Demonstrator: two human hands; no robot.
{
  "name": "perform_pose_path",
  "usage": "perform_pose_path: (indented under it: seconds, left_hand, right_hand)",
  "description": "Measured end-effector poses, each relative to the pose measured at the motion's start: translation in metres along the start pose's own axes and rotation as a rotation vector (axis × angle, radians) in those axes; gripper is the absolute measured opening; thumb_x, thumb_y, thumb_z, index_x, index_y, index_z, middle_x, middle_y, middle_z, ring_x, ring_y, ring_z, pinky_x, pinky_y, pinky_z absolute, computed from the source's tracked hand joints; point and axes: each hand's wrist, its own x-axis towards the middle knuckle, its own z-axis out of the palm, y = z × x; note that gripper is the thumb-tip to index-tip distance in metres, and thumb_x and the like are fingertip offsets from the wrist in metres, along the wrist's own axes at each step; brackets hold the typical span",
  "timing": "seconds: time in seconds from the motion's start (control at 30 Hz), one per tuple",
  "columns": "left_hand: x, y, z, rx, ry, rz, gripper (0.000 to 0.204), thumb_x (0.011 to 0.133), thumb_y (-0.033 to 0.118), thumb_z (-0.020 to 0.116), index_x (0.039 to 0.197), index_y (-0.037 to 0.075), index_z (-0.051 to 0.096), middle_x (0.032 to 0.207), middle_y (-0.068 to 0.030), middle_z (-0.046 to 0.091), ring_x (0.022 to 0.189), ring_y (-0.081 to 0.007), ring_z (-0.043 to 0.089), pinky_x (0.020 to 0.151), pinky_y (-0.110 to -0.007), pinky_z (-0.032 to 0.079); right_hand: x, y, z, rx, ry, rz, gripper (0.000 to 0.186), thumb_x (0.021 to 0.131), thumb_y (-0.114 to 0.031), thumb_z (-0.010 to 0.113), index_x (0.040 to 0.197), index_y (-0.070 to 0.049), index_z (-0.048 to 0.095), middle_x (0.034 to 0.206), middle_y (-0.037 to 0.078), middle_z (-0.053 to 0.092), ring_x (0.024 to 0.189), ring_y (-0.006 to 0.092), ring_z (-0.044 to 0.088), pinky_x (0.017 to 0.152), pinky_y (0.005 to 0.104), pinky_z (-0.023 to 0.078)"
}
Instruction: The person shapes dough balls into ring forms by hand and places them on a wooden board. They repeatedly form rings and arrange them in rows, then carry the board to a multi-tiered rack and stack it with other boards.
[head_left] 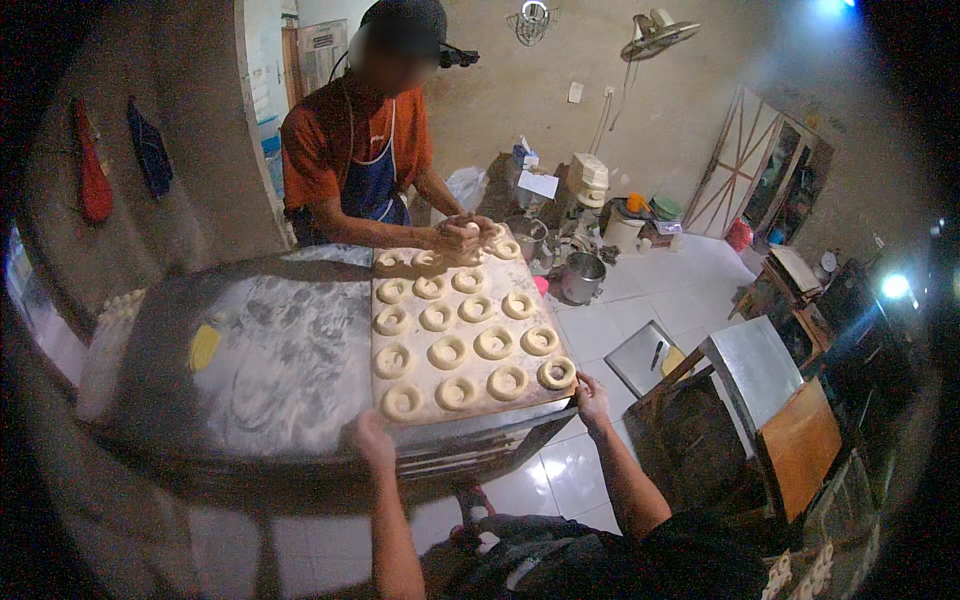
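Pale, flour-dusted wood makes up the board (419, 365) at the centre of the frame, laid over the right end of a dark floured table (170, 350). Its longer side appears to run from the lower centre up toward the upper centre, leaning a little left as it goes, though the fisheye view foreshortens it; the near short edge faces the bottom of the frame, the far one a co-worker (318, 150) in orange at upper left. Dough rings (447, 366) lie flat on it, apart from one another, in rows that follow both edges

At the lower-left corner of the board, the left hand (374, 440) touches the edge; its fingers are hidden, so I cannot tell whether they are closed. At the lower-right corner, the right hand (592, 398) is curled, pinching the corner just beside the last ring of the near row. Near the far edge, the co-worker's hands (468, 232) are brought together over the dough

Left of centre on the table lies a yellow flat piece (204, 347); a metal pot (582, 277) stands on the tiled floor (630, 275), right of the board
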Motion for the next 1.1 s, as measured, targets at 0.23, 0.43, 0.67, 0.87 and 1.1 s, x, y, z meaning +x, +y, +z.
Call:
perform_pose_path:
  seconds: [0.23, 0.43, 0.67, 0.87, 1.1]
  left_hand:
    - [0.005, -0.027, 0.012, -0.019, 0.023, 0.000, 0.015, 0.081, 0.002, 0.058, 0.095, -0.001, 0.062, 0.086, -0.0151, 0.065, 0.084, -0.0305, 0.063, 0.080, -0.041, 0.049]
    - [-0.004, 0.011, 0.010, 0.168, 0.047, 0.046, 0.018, 0.082, -0.001, 0.052, 0.097, 0.001, 0.061, 0.089, -0.0148, 0.063, 0.086, -0.0309, 0.062, 0.080, -0.042, 0.049]
    - [0.006, 0.018, 0.003, 0.353, -0.084, -0.037, 0.012, 0.080, 0.008, 0.058, 0.081, 0.002, 0.069, 0.077, -0.0195, 0.068, 0.079, -0.0340, 0.067, 0.073, -0.043, 0.050]
    - [-0.005, 0.029, 0.017, 0.348, -0.135, -0.155, 0.013, 0.079, 0.005, 0.058, 0.084, -0.002, 0.068, 0.076, -0.0216, 0.067, 0.076, -0.0377, 0.067, 0.071, -0.046, 0.050]
    - [-0.027, 0.053, 0.039, 0.466, -0.197, -0.337, 0.019, 0.085, 0.012, 0.056, 0.085, -0.002, 0.069, 0.079, -0.0227, 0.068, 0.076, -0.0380, 0.067, 0.073, -0.045, 0.051]
  right_hand:
    - [0.005, 0.005, -0.003, -0.178, 0.010, -0.050, 0.038, 0.093, -0.019, 0.054, 0.129, -0.009, 0.061, 0.082, 0.011, 0.063, 0.073, 0.0166, 0.058, 0.071, 0.0305, 0.050]
    - [0.000, 0.001, -0.013, -0.269, 0.013, 0.039, 0.038, 0.094, -0.023, 0.053, 0.131, -0.018, 0.060, 0.100, 0.018, 0.050, 0.092, 0.0269, 0.058, 0.086, 0.0377, 0.049]
    - [0.004, 0.014, -0.012, -0.163, -0.005, -0.023, 0.039, 0.096, -0.019, 0.049, 0.134, -0.009, 0.055, 0.109, 0.020, 0.052, 0.087, 0.0257, 0.061, 0.083, 0.0370, 0.051]
    - [0.041, 0.033, -0.023, 0.213, -0.133, 0.010, 0.031, 0.095, -0.021, 0.054, 0.120, -0.003, 0.056, 0.090, 0.009, 0.062, 0.079, 0.0184, 0.061, 0.071, 0.0326, 0.052]
    - [0.064, 0.040, -0.043, 0.577, -0.328, 0.059, 0.028, 0.093, -0.013, 0.055, 0.116, 0.003, 0.053, 0.090, 0.008, 0.060, 0.076, 0.0153, 0.059, 0.067, 0.0307, 0.051]
